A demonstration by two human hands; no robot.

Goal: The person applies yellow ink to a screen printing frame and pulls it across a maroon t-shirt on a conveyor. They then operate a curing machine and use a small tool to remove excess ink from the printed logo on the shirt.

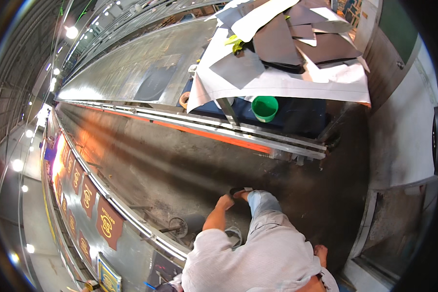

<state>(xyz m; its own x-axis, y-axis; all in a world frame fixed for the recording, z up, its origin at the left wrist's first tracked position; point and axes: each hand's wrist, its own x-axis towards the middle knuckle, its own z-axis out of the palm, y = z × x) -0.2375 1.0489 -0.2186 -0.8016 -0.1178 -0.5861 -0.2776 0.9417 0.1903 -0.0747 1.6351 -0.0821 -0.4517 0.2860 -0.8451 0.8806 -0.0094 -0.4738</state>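
Note:
My left hand (224,201) reaches forward from a pale short sleeve, fingers loosely apart and empty, in front of my trouser leg and shoe (240,193). My right hand (320,254) shows at my right side, partly hidden by my shirt; its finger position is unclear. Left of me, a long table (136,233) carries rows of brown pieces (109,225) with yellow printed designs and a yellow-and-blue framed screen (109,276). Below its edge is a grey cylinder (193,223) with a rod.
Across the concrete aisle (155,160) is another long metal table (112,85), with grey and white sheets (276,41) piled at its end. Below them sit a green bucket (264,112) and a tape roll (184,100). A pale wall and door (394,63) stand at the right.

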